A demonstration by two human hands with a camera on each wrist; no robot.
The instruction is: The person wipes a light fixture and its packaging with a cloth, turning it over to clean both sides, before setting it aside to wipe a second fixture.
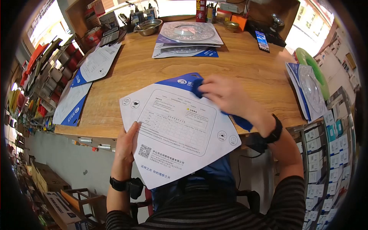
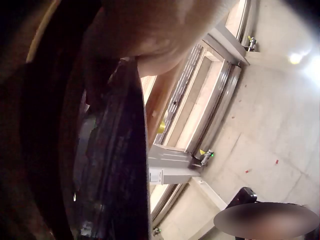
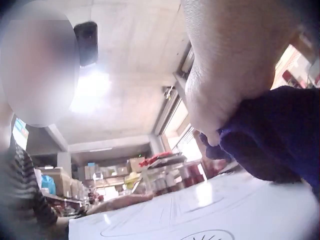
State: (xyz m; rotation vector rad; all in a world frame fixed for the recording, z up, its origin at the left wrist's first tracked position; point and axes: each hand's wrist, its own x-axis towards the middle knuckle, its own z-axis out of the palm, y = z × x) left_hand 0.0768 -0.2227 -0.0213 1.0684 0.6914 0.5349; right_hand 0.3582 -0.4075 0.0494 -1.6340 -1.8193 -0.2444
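Note:
A large white printed package card [image 1: 176, 147] with a blue corner is held tilted in front of the person, over the table's front edge. My left hand [image 1: 125, 147] grips its left edge, thumb on the printed face and the other fingers hidden behind. In the left wrist view the card's dark underside [image 2: 117, 165] runs down from the hand. My right hand [image 1: 230, 96] grasps a dark blue cloth [image 1: 197, 88] at the card's upper right edge, with more of it hanging below the hand. The right wrist view shows the cloth [image 3: 270, 135] bunched under the fingers, close over the card's glossy face.
Stacked packages with clear round discs [image 1: 188, 32] lie at the back of the wooden table [image 1: 134, 69]. More cards [image 1: 96, 63] lie at the left, and another disc package [image 1: 306, 90] at the right edge. A phone [image 1: 262, 41] and metal bowls [image 1: 148, 27] sit farther back.

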